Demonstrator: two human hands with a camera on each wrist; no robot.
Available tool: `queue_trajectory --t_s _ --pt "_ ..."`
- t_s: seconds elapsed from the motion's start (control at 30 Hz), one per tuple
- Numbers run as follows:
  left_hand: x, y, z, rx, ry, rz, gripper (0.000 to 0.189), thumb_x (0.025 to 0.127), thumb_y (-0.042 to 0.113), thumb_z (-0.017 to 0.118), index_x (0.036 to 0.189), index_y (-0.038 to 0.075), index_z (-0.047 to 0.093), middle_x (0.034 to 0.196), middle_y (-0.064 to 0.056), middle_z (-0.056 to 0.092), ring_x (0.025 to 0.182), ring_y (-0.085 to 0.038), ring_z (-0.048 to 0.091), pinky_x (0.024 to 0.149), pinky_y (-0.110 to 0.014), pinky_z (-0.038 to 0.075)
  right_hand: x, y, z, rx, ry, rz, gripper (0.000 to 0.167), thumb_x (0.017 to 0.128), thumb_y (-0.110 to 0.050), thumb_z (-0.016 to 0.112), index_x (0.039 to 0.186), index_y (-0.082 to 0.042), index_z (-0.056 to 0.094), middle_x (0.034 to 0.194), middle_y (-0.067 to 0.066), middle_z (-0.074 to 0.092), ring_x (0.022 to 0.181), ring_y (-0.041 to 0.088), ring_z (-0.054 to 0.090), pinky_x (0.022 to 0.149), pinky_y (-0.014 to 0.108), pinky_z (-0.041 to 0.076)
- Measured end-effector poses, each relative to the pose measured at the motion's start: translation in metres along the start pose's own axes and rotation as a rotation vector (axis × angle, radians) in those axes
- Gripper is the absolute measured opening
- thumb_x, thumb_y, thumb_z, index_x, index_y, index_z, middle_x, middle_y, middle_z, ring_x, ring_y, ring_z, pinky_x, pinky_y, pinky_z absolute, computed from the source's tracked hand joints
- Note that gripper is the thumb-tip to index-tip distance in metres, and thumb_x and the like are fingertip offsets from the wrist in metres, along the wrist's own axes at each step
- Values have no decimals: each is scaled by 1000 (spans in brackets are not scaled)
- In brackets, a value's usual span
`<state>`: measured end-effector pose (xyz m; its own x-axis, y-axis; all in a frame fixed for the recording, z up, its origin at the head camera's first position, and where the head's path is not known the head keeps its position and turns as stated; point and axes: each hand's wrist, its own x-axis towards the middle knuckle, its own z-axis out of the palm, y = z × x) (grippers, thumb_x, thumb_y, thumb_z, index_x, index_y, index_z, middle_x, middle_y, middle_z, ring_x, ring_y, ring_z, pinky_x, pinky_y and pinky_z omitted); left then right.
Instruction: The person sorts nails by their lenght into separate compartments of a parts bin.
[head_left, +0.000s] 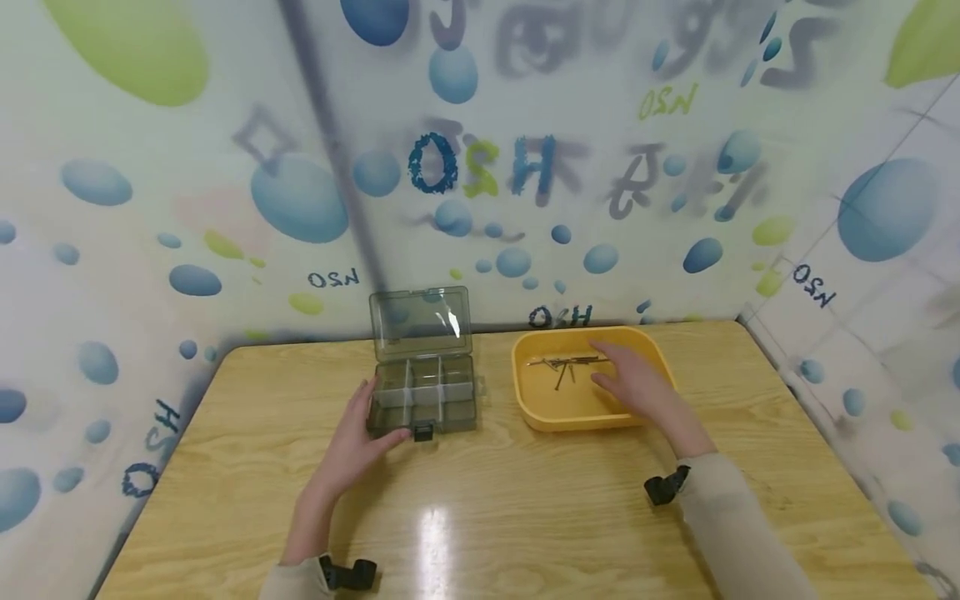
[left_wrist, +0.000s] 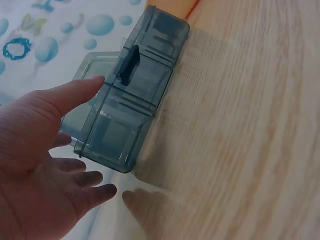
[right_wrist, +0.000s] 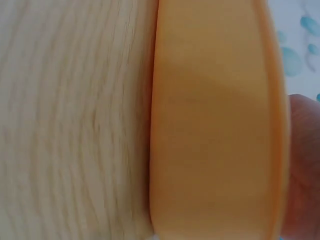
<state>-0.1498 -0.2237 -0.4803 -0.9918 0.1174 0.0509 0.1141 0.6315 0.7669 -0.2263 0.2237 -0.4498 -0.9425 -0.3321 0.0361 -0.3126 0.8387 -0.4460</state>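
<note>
A white wall with blue and green spots (head_left: 480,275) stands behind a light brown wooden table (head_left: 525,500). On the table sits a yellow plastic tray with round corners (head_left: 577,422). Just left of it is a see-through grey plastic box with little rooms (head_left: 424,395), its lid up. The left hand (head_left: 352,442) is spread wide at the box's left front corner, thumb near the small black clip (head_left: 423,432). The right hand (head_left: 636,379) reaches into the tray, thumb and finger apart, close to some thin metal screws or nails (head_left: 562,363); I can't tell if it touches them.
</note>
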Motion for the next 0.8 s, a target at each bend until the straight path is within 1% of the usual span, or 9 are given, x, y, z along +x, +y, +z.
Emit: queue_trajectory --t_s 0.1,0.27,0.43,0.5,0.63,0.8 --pt "0 -4 0 -65 4 12 94 93 17 79 160 -6 18 164 -32 15 149 -51 19 118 -62 23 6 8 -1 0 -18 22 52 102 -13 64 147 9 48 143 31 53 130 49 50 107 61 41" --pt "0 -6 -4 -140 -11 -21 82 95 8 75 158 -7 24 162 -30 24 145 -51 30 116 -58 32 14 21 0 14 -57 60 49 102 -12 64 142 12 52 138 33 55 126 49 53 106 60 43" --pt "1 -7 -10 -184 -6 -17 76 96 9 73 158 -3 31 162 -29 27 140 -53 36 112 -58 37 21 28 0 -48 -79 42 45 101 -10 62 138 15 53 136 34 55 128 50 50 111 60 38" --pt "1 -8 -11 -197 -6 -12 74 97 10 72 158 -1 33 162 -28 28 139 -53 38 111 -58 38 22 29 0 -78 -83 23 44 101 -7 61 137 16 53 135 35 55 127 50 51 111 60 38" --pt "1 -11 -11 -212 -8 -28 72 98 13 72 158 1 35 162 -26 30 138 -51 42 109 -55 42 24 29 1 -107 -86 -2 40 100 -4 62 133 17 55 131 34 59 124 49 54 109 59 41" --pt "-2 -14 -11 -222 -17 -69 75 98 15 72 160 2 31 162 -25 31 138 -48 44 106 -54 46 27 29 3 -140 -88 -33 32 99 -4 63 126 15 62 120 30 64 113 45 59 103 58 46"
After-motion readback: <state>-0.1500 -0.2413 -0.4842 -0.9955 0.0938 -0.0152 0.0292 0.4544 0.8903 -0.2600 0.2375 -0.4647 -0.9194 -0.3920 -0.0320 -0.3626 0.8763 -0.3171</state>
